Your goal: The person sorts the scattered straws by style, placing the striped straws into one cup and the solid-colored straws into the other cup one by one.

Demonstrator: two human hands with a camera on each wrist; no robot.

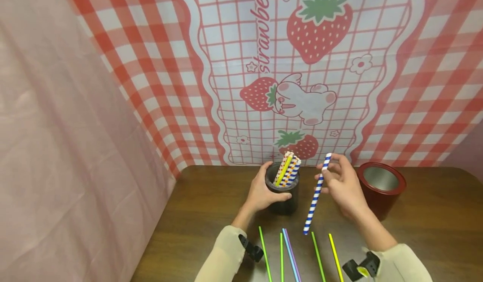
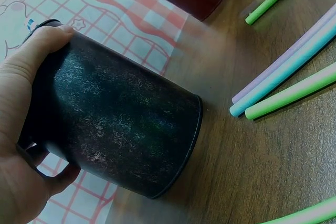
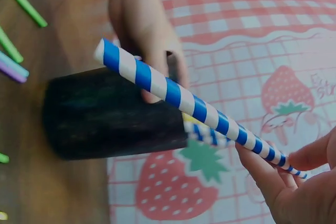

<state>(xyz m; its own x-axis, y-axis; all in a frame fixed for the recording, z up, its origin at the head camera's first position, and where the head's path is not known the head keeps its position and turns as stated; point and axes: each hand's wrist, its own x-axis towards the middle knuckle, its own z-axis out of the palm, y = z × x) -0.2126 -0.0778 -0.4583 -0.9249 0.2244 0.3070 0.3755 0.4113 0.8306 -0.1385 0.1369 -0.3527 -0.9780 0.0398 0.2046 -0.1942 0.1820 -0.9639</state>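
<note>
Might drop striped straw (image 1: 316, 198) if pinched too loosely, or knock black can (image 1: 284, 206) if swung L too low. Clamping straw near upper end btwn thumb & fingers of R hand (image 1: 345, 186), w/ rest slanting down below grip; can just L. Wrapping L hand (image 1: 261, 189) around can, thumb nearside.

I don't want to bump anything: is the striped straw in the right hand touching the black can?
Apart. The head view shows it: a strip of tabletop is visible between the striped straw and the black can.
</note>
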